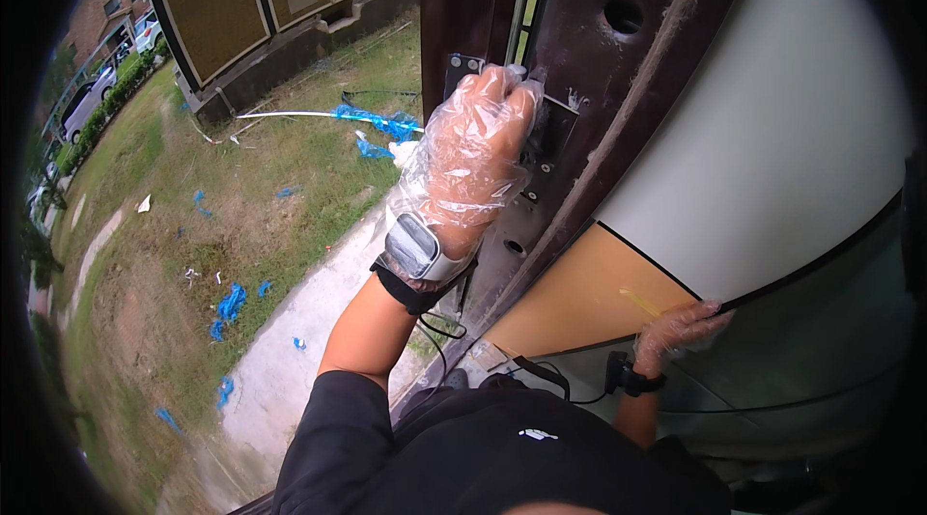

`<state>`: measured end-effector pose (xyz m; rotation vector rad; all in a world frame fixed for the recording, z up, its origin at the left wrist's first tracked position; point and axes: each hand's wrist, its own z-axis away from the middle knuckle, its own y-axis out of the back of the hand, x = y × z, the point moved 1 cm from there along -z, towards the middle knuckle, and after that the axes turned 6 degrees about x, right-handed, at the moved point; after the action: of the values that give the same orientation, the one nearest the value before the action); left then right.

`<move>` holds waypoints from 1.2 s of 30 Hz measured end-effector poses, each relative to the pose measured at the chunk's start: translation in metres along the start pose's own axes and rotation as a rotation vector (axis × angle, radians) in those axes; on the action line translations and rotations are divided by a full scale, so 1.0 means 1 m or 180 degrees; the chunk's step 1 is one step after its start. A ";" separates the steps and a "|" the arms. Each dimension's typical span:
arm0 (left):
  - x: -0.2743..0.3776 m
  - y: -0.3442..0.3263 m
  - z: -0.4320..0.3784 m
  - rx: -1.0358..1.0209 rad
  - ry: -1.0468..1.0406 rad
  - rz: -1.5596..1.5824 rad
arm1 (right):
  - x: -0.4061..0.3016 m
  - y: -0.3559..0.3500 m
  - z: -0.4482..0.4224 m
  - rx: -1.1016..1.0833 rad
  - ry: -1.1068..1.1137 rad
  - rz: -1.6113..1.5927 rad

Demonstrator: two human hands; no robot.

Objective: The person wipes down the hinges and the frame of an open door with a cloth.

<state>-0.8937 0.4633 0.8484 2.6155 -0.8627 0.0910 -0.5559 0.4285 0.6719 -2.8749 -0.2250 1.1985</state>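
My left hand (481,142), in a clear plastic glove, is closed over a dark metal hinge plate (554,135) fixed with screws to a dark brown metal door frame (608,80). Another screwed plate (463,68) shows just past my knuckles. The fingers cover the middle of the hinge, and whatever they grip is hidden. On that wrist sit a smartwatch (411,246) and a black band. Lower right, my gloved right hand (677,330) is at the dark-edged border of a white and tan panel (586,290). Its fingers are extended, with nothing visible in them.
A fuzzy strip (630,102) runs down the frame beside round holes. Outside, a concrete strip (290,341) borders grass with blue plastic scraps (232,301) and a white pipe (304,114). Black cables (442,334) hang near my body. Parked cars (87,102) stand far left.
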 end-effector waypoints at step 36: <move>-0.044 0.009 0.046 -0.0028 0.0292 0.0270 | -0.007 -0.001 -0.002 0.0079 0.0127 0.0289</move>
<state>-0.9377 0.4637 0.8010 2.5447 -0.9393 0.2276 -0.5600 0.4285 0.6781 -2.9135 -0.0789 1.1470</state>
